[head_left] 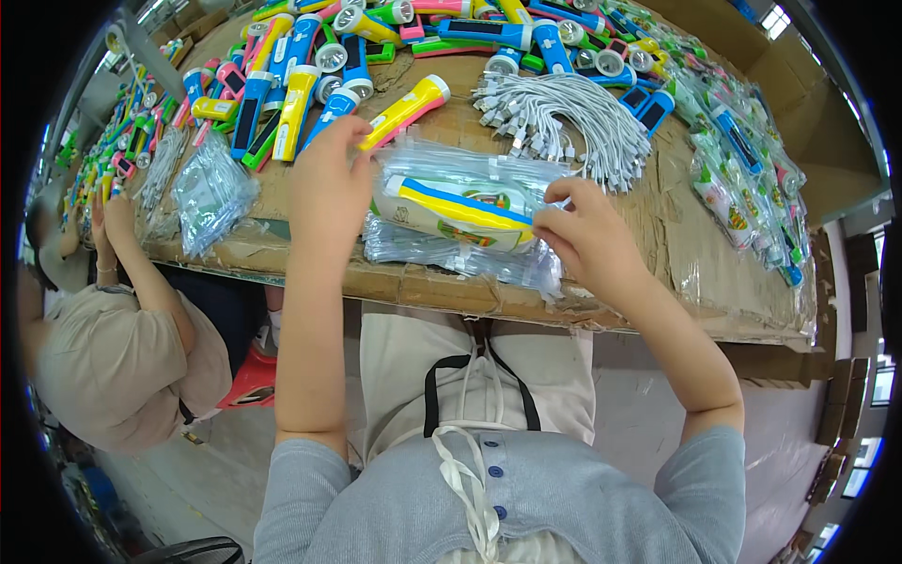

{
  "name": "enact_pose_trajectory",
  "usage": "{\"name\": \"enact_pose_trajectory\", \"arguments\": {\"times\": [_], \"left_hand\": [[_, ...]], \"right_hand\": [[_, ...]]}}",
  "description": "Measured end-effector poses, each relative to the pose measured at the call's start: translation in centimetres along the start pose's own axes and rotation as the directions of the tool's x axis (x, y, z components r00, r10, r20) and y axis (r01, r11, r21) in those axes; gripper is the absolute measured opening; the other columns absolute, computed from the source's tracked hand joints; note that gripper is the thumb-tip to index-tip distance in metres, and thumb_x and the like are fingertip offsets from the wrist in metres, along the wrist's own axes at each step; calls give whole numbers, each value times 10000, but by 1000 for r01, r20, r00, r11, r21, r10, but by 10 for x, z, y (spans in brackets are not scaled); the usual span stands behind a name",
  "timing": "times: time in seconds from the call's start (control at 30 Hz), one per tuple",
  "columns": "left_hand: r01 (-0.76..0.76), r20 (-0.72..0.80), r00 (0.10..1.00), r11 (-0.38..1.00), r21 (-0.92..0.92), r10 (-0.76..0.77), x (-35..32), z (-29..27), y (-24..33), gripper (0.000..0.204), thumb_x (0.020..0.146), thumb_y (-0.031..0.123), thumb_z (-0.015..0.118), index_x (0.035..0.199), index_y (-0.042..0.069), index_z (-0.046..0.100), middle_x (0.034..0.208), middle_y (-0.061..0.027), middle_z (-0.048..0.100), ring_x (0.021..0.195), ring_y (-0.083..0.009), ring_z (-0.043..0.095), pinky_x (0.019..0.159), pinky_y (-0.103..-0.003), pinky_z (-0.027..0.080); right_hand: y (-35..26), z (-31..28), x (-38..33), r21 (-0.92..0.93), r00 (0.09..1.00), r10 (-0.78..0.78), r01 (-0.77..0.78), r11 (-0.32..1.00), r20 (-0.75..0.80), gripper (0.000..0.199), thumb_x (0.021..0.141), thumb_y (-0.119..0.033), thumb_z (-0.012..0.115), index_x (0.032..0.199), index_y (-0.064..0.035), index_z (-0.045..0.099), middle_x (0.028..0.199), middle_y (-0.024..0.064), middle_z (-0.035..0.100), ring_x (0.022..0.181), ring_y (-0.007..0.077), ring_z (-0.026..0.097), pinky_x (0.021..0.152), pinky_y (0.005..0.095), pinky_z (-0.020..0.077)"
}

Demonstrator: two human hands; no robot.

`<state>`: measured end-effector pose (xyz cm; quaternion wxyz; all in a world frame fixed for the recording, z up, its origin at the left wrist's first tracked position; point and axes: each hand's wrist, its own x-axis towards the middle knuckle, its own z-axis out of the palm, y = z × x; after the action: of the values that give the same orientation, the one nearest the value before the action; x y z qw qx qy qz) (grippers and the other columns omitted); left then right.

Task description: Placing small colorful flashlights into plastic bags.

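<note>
Left hand (329, 188): I am pinching the near end of a yellow flashlight (406, 110), fingers closed on it, just above the bag pile.
Right hand (584, 235): I am gripping the edge of a clear plastic bag (460, 211) holding a yellow-and-blue flashlight.
Done: I judge one bag filled; more packed bags (742, 179) are lying to the right of my right hand.
Left: loose flashlights (310, 66) and white cables (564, 117) are waiting beyond both hands on the cardboard counter (658, 244).
</note>
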<state>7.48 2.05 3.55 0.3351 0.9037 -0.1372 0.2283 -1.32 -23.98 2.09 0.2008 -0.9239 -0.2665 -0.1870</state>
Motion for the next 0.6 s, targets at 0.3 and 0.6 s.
{"name": "enact_pose_trajectory", "arguments": {"times": [0.3,0.6], "left_hand": [[-466,400,776,870,-157,488,-30,36,37,268,740,189,698,964,84,594,936,-83,597,874,-250,564,903,-428,348],[-595,217,778,802,-44,590,-31,62,95,213,742,192,677,901,101,570,903,-38,530,923,-236,516,819,-383,355]], "right_hand": [[3,3,11,285,941,239,-167,944,-239,100,815,-3,604,912,-31,609,754,100,573,758,228,604,671,302,475],[-7,10,-10,534,851,384,-151,832,-358,276,767,99,562,996,-16,460,853,146,575,794,282,611,704,340,488]]}}
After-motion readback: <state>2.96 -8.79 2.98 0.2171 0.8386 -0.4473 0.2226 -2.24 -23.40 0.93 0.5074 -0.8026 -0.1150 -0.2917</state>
